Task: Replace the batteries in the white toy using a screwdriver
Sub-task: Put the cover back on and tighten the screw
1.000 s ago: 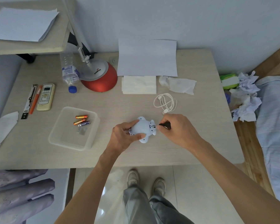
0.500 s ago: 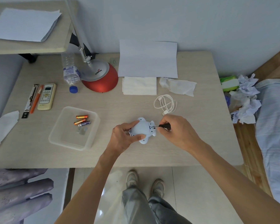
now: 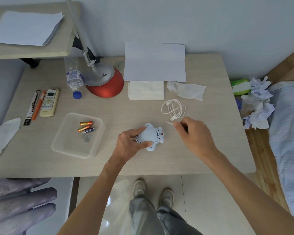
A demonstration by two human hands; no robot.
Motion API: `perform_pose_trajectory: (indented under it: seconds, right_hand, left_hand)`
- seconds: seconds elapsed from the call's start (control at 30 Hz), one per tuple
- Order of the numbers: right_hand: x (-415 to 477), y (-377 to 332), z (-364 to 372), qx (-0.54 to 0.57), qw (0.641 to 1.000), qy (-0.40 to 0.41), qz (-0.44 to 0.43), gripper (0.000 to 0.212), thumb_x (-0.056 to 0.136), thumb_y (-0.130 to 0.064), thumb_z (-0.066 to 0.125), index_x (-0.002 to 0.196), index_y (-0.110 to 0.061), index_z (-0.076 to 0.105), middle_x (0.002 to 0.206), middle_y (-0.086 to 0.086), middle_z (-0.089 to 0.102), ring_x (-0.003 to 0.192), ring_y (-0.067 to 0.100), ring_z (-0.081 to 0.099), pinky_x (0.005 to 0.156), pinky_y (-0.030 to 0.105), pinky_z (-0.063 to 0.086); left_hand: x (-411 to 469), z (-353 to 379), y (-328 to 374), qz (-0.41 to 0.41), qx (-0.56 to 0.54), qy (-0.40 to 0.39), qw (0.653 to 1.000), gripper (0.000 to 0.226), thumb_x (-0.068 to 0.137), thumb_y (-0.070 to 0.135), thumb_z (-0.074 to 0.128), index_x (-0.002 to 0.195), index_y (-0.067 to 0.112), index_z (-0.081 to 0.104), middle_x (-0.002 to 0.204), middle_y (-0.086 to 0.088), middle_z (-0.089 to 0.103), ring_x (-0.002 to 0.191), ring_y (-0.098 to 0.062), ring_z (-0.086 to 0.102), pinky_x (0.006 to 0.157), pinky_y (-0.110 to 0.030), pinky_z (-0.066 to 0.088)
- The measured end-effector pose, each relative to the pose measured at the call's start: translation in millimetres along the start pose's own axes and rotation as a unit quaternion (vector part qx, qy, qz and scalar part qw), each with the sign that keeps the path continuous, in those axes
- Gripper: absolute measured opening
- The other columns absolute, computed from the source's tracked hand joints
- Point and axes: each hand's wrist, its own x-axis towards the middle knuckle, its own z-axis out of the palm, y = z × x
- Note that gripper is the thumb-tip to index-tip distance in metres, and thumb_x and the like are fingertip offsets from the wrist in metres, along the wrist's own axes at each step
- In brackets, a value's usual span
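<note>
With our left hand (image 3: pixel 129 145) fingers clamped round the white toy (image 3: pixel 151 135) on the worktop (image 3: pixel 159 160) and our right hand (image 3: pixel 193 133) fingers, just beside it, curled on what seemed the blurred screwdriver (image 3: pixel 185 128), we judged the swap unfinished, three batteries (image 3: pixel 87 128) lying left of both.

The right hand (image 3: pixel 194 133) has drawn the screwdriver (image 3: pixel 185 129) off the white toy (image 3: pixel 150 135) and away to the right (its shaft now a pale blur near the white cable (image 3: pixel 173 108)), leaving the toy's red-marked end uncovered.
</note>
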Motion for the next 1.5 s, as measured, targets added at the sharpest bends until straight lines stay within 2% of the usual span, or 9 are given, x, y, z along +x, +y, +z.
perform_pose_trajectory:
  seconds: [0.1,0.17,0.33,0.5,0.63,0.87,1.3,1.4,1.5]
  right_hand:
    - [-3.0,11.2,-1.4,0.011,0.999,0.022,0.032,0.032,0.112,-0.042,0.053,0.091,-0.017,0.050,0.066,-0.006,0.056,0.065,0.029,0.058,0.063,0.043,0.048]
    - [-6.7,18.9,3.5,0.001,0.998,0.031,0.050,0.028,0.112,-0.040,0.052,0.097,-0.016,0.049,0.075,-0.002,0.063,0.073,0.033,0.061,0.067,0.046,0.051]
    - [-15.5,44.5,30.2,-0.010,0.991,0.066,0.114,0.027,0.106,-0.035,0.061,0.089,-0.016,0.053,0.083,-0.001,0.061,0.085,0.030,0.061,0.069,0.041,0.048]
    - [-21.0,58.4,50.0,-0.023,0.988,0.069,0.136,0.026,0.103,-0.036,0.066,0.087,-0.017,0.057,0.090,-0.001,0.061,0.096,0.029,0.059,0.071,0.039,0.046]
    - [-23.6,60.8,55.7,-0.018,0.986,0.077,0.149,0.024,0.102,-0.035,0.067,0.087,-0.017,0.060,0.090,-0.001,0.062,0.096,0.027,0.059,0.071,0.038,0.046]
    - [-27.9,68.6,59.4,-0.018,0.985,0.075,0.152,0.024,0.101,-0.037,0.066,0.087,-0.019,0.060,0.087,-0.005,0.060,0.092,0.022,0.057,0.070,0.036,0.043]
    - [-29.3,78.0,65.7,-0.020,0.988,0.082,0.129,0.029,0.102,-0.038,0.068,0.083,-0.019,0.055,0.083,-0.005,0.057,0.089,0.021,0.052,0.071,0.036,0.043]
    - [-29.2,77.3,66.2,-0.016,0.989,0.080,0.123,0.031,0.103,-0.036,0.067,0.083,-0.018,0.053,0.085,-0.003,0.056,0.090,0.023,0.051,0.073,0.039,0.047]
    - [-30.7,76.1,68.2,-0.034,0.990,0.081,0.107,0.031,0.103,-0.034,0.067,0.083,-0.017,0.051,0.089,0.002,0.056,0.090,0.028,0.053,0.075,0.044,0.051]
  left_hand:
    - [0.0,-0.3,-1.7,-0.002,0.002,0.000,1.000,0.072,0.068,0.032,0.104,0.135,0.028,0.077,0.119,0.009,0.077,0.104,-0.002,0.073,0.090,-0.020,0.059]
    - [0.3,0.5,-2.0,-0.004,0.001,0.003,1.000,0.072,0.068,0.033,0.104,0.135,0.028,0.077,0.119,0.009,0.077,0.104,-0.005,0.074,0.092,-0.025,0.060]
    - [4.4,-2.0,-1.8,-0.007,0.002,-0.008,1.000,0.075,0.065,0.040,0.105,0.134,0.030,0.078,0.118,0.008,0.079,0.103,-0.011,0.076,0.096,-0.036,0.063]
    - [3.3,-1.7,-5.3,-0.014,-0.013,-0.008,1.000,0.081,0.057,0.057,0.102,0.131,0.035,0.078,0.117,0.009,0.079,0.107,-0.016,0.076,0.099,-0.045,0.062]
    - [4.2,-3.0,-7.6,-0.012,-0.019,-0.008,1.000,0.088,0.051,0.069,0.100,0.131,0.037,0.078,0.117,0.008,0.080,0.109,-0.019,0.076,0.100,-0.050,0.062]
    - [3.9,-1.0,-7.6,-0.013,-0.023,-0.004,1.000,0.080,0.055,0.055,0.102,0.129,0.037,0.079,0.115,0.008,0.080,0.107,-0.019,0.076,0.098,-0.050,0.062]
    - [-0.1,0.9,-8.5,-0.030,-0.064,0.009,0.997,0.076,0.056,0.047,0.105,0.127,0.038,0.080,0.121,0.007,0.080,0.115,-0.021,0.075,0.104,-0.051,0.061]
    - [-1.8,-0.8,-5.2,-0.041,-0.055,0.009,0.998,0.080,0.057,0.043,0.106,0.131,0.032,0.078,0.123,0.011,0.080,0.118,-0.018,0.075,0.106,-0.046,0.060]
    - [-2.9,-4.4,-1.0,-0.060,-0.042,0.008,0.997,0.078,0.063,0.027,0.107,0.135,0.022,0.077,0.123,0.011,0.081,0.117,-0.017,0.076,0.106,-0.043,0.061]
